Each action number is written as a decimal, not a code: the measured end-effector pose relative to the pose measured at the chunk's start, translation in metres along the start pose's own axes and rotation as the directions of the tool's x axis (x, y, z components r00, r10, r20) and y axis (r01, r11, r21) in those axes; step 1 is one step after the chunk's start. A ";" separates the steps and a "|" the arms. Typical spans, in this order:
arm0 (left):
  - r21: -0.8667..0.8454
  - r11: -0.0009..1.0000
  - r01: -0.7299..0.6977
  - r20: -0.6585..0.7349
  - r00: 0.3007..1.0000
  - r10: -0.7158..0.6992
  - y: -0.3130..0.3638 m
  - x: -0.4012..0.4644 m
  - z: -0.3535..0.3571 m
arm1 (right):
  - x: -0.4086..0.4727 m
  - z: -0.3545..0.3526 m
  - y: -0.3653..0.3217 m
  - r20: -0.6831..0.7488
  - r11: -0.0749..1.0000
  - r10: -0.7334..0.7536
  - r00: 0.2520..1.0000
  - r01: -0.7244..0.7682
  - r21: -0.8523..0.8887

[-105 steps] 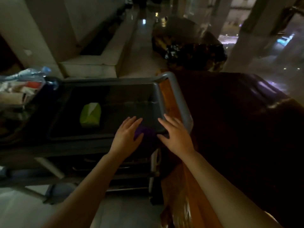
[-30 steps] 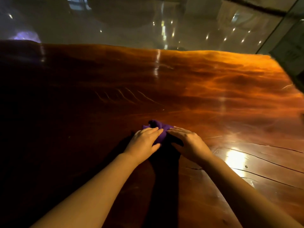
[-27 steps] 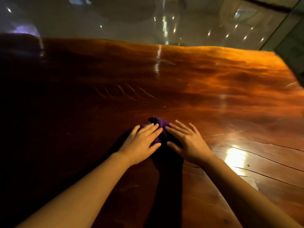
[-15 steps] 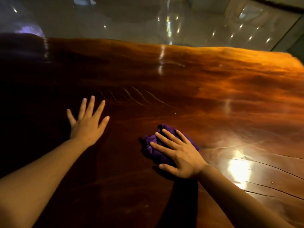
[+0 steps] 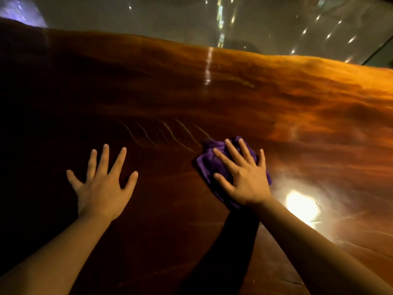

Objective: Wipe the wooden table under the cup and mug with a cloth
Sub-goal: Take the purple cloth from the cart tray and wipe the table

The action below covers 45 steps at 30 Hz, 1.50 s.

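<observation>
I am looking down from the head camera at a broad wooden table (image 5: 276, 107) that fills most of the view, its polished top glowing orange-brown on the right and falling into deep shadow on the left. Beyond its far edge lies a glossy floor (image 5: 170, 18) dotted with small reflected lights. A bright glare spot (image 5: 302, 204) sits on the table surface near the right forearm, and a thin vertical streak of reflected light (image 5: 208, 67) runs down from the far edge. A row of faint curved marks (image 5: 161, 133) crosses the wood just beyond the hands. Both bare forearms reach in from the bottom of the view. My left hand (image 5: 102, 186) lies palm down on the dark part of the table, fingers spread wide and holding nothing. My right hand (image 5: 244, 177) is well apart from it, to the right, also flat with fingers splayed, pressing down on a crumpled purple cloth (image 5: 210, 162). The cloth rests on the table near the middle of the view, bunched beneath the palm and showing past the fingertips and along the thumb side. I can make out no cup or mug anywhere on the visible tabletop.
</observation>
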<state>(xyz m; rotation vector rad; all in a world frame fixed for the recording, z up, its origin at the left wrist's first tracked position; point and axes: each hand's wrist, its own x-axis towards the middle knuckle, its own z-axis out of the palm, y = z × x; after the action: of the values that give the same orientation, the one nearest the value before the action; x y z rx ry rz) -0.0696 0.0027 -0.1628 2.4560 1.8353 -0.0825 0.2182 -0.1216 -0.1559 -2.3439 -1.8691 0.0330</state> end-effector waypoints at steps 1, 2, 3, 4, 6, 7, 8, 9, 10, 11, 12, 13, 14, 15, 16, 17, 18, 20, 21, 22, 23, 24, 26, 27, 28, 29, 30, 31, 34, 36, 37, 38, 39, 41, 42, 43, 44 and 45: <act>0.002 1.000 0.004 0.005 1.000 -0.004 0.000 0.000 0.000 | 0.011 0.001 0.004 -0.013 0.998 0.062 0.998 -0.062 -0.005; 0.001 1.000 0.007 0.009 1.000 -0.007 0.000 0.001 -0.001 | 0.023 0.001 0.009 -0.029 0.992 0.126 0.992 -0.126 -0.007; -0.004 1.000 0.008 0.015 1.000 -0.008 0.000 0.000 -0.001 | 0.035 0.002 0.015 -0.047 0.980 0.197 0.979 -0.198 0.000; -0.011 1.000 0.007 0.024 1.000 -0.007 0.001 0.000 -0.002 | 0.047 0.003 0.022 -0.065 0.962 0.275 0.959 -0.274 0.017; -0.023 1.000 0.005 0.040 0.999 -0.005 0.001 -0.001 -0.003 | 0.070 0.004 0.038 -0.089 0.902 0.431 0.898 -0.428 0.055; -0.026 1.000 0.006 0.047 0.999 -0.005 0.000 -0.001 -0.003 | 0.080 0.004 0.046 -0.097 0.865 0.502 0.860 -0.497 0.068; -0.026 1.000 0.008 0.051 0.999 -0.007 0.000 0.000 -0.003 | 0.090 0.003 0.055 -0.102 0.828 0.561 0.821 -0.556 0.079; -0.023 1.000 0.011 0.054 0.999 -0.010 -0.001 0.001 -0.002 | 0.099 0.000 0.063 -0.106 0.790 0.613 0.783 -0.606 0.093; -0.023 1.000 0.012 0.055 0.998 -0.011 -0.002 0.001 -0.002 | 0.107 -0.002 0.072 -0.112 0.749 0.663 0.740 -0.654 0.109; -0.026 1.000 0.009 0.056 0.998 -0.008 -0.002 0.002 -0.001 | 0.114 -0.005 0.080 -0.118 0.700 0.714 0.690 -0.703 0.126; -0.029 1.000 0.005 0.056 0.998 -0.003 -0.003 0.002 -0.001 | 0.119 -0.008 0.086 -0.121 0.642 0.766 0.631 -0.753 0.144; -0.033 0.999 0.000 0.052 0.999 0.002 -0.003 0.002 0.000 | 0.123 -0.010 0.091 -0.123 0.578 0.816 0.565 -0.799 0.166; -0.041 0.999 -0.004 0.048 0.999 0.006 -0.003 0.002 0.001 | 0.126 -0.011 0.093 -0.122 0.515 0.857 0.501 -0.836 0.189; -0.052 0.999 -0.008 0.043 0.999 0.010 -0.003 0.001 0.001 | 0.128 -0.012 0.093 -0.117 0.464 0.886 0.449 -0.862 0.204; -0.061 0.998 -0.014 0.038 0.999 0.016 -0.003 0.002 0.001 | 0.129 -0.012 0.091 -0.111 0.434 0.901 0.419 -0.877 0.207; -0.069 0.997 -0.022 0.032 0.999 0.025 -0.003 0.002 0.001 | 0.128 -0.011 0.088 -0.102 0.424 0.906 0.412 -0.883 0.199; -0.078 0.997 -0.030 0.026 0.999 0.032 -0.003 0.002 0.001 | 0.126 -0.011 0.084 -0.095 0.437 0.899 0.427 -0.880 0.186; -0.089 0.995 -0.037 0.018 0.999 0.039 -0.002 0.002 0.001 | 0.121 -0.008 0.075 -0.092 0.515 0.857 0.507 -0.844 0.147; -0.085 0.996 -0.040 0.015 0.999 0.042 -0.002 0.002 0.001 | 0.118 -0.007 0.068 -0.091 0.565 0.825 0.557 -0.816 0.125; -0.079 0.996 -0.044 0.011 0.999 0.045 -0.002 0.002 0.001 | 0.116 -0.005 0.060 -0.088 0.615 0.788 0.609 -0.781 0.104; -0.078 0.996 -0.046 0.007 0.999 0.047 -0.003 0.001 0.002 | 0.115 -0.003 0.049 -0.082 0.666 0.746 0.661 -0.741 0.085; -0.082 0.995 -0.047 0.001 0.999 0.047 -0.002 0.001 0.002 | 0.115 -0.001 0.036 -0.074 0.719 0.695 0.715 -0.691 0.074; -0.090 0.995 -0.046 -0.005 0.999 0.046 -0.002 0.001 0.002 | 0.117 0.004 0.004 -0.063 0.831 0.555 0.829 -0.551 0.068; -0.092 0.995 -0.045 -0.008 0.999 0.045 -0.002 0.001 0.003 | 0.118 0.007 -0.014 -0.056 0.882 0.470 0.881 -0.467 0.066; -0.091 0.995 -0.046 -0.011 0.999 0.045 -0.002 0.001 0.003 | 0.116 0.009 -0.031 -0.047 0.922 0.386 0.922 -0.382 0.063; -0.093 0.994 -0.048 -0.014 0.999 0.047 -0.001 0.002 0.003 | 0.113 0.011 -0.048 -0.036 0.951 0.306 0.951 -0.303 0.061; -0.099 0.994 -0.049 -0.017 0.999 0.047 -0.001 0.002 0.002 | 0.109 0.013 -0.062 -0.023 0.972 0.230 0.973 -0.229 0.059; -0.105 0.993 -0.047 -0.019 0.999 0.045 0.000 0.002 0.001 | 0.104 0.014 -0.074 -0.010 0.985 0.160 0.987 -0.159 0.060; -0.110 0.993 -0.033 -0.021 0.999 0.031 0.000 0.001 0.001 | 0.087 0.012 -0.095 0.034 0.997 -0.030 0.999 0.028 0.079; -0.122 0.992 -0.017 -0.022 1.000 0.014 0.000 0.002 0.000 | 0.069 0.010 -0.101 0.058 0.984 -0.158 0.986 0.153 0.090; -0.135 0.991 -0.007 -0.025 1.000 0.004 0.000 0.002 0.000 | 0.056 0.009 -0.104 0.068 0.972 -0.218 0.974 0.211 0.099; -0.155 0.988 0.002 -0.029 1.000 -0.007 0.000 0.002 -0.001 | 0.042 0.009 -0.106 0.082 0.959 -0.272 0.959 0.263 0.109; -0.185 0.983 0.010 -0.033 0.999 -0.016 0.000 0.001 -0.003 | 0.026 0.008 -0.108 0.100 0.945 -0.317 0.943 0.305 0.121; -0.283 0.959 0.000 -0.041 0.999 -0.012 -0.003 -0.002 -0.005 | -0.011 0.009 -0.111 0.116 0.922 -0.380 0.918 0.366 0.128; -0.348 0.937 -0.014 -0.042 0.999 0.000 -0.006 -0.005 -0.007 | -0.031 0.009 -0.112 0.112 0.914 -0.400 0.910 0.386 0.128; -0.411 0.911 -0.032 -0.039 0.999 0.017 -0.010 -0.009 -0.009 | -0.050 0.008 -0.113 0.104 0.907 -0.415 0.904 0.402 0.129; -0.456 0.888 -0.053 -0.040 0.998 0.039 -0.013 -0.016 -0.012 | -0.068 0.008 -0.113 0.102 0.899 -0.430 0.897 0.416 0.134; -0.474 0.877 -0.083 -0.052 0.996 0.067 -0.015 -0.028 -0.015 | -0.086 0.007 -0.113 0.110 0.893 -0.444 0.889 0.428 0.141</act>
<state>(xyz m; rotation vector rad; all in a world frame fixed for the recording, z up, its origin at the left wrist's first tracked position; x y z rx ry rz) -0.0920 -0.0181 -0.1463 2.1799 1.5335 0.3754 0.0887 -0.1803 -0.1549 -1.8387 -2.3518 0.2530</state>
